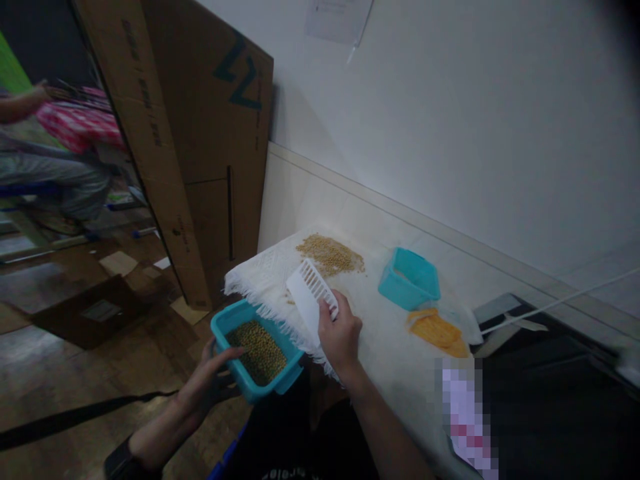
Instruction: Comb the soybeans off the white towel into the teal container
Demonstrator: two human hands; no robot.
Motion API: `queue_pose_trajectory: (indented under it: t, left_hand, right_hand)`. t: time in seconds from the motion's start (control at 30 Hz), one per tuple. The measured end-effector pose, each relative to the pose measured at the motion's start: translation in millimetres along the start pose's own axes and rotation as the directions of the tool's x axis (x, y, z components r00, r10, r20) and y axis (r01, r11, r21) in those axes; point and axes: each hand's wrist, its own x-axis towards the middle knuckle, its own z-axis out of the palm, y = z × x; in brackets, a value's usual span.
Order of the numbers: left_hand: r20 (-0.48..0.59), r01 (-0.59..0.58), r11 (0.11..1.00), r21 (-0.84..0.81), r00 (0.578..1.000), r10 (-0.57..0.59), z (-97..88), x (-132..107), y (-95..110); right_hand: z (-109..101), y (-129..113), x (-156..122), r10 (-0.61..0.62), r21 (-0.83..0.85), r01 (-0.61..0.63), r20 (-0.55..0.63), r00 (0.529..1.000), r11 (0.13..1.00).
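My left hand (207,377) grips the near side of a teal tub (257,357) filled with small tan beans, held just off the edge of a white fringed cloth (380,333). My right hand (340,333) is closed on a white slotted plastic scoop (309,293) that rests on the cloth beside the tub. A pile of loose beans (330,255) lies on the cloth beyond the scoop. A second teal tub (410,279) stands farther right on the cloth, apart from both hands.
An orange mesh item (437,331) lies beside the second tub. Tall cardboard sheets (200,133) lean against the wall at left. A dark device (550,373) sits at right. Another person (40,133) is in the far left background.
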Motion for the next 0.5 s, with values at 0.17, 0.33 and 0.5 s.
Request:
queue_pose_trajectory:
  t: [0.17, 0.33, 0.5]
  left_hand:
    - [-0.018, -0.003, 1.000, -0.015, 1.000, 0.003, 1.3, -0.1, 0.2]
    - [-0.025, 0.001, 1.000, -0.014, 1.000, -0.002, 0.8, 2.1, -1.6]
    - [-0.024, -0.002, 1.000, -0.001, 1.000, 0.002, 1.1, 0.3, -0.1]
  right_hand:
    - [3.0, 0.4, 1.5, 0.010, -0.003, -0.010, -0.011, 1.000, 1.000]
    - [6.3, -0.5, 4.7, -0.012, -0.006, 0.012, 0.030, 0.999, 1.000]
    - [6.1, 1.9, 8.4, -0.058, -0.003, 0.058, 0.065, 0.996, 0.998]
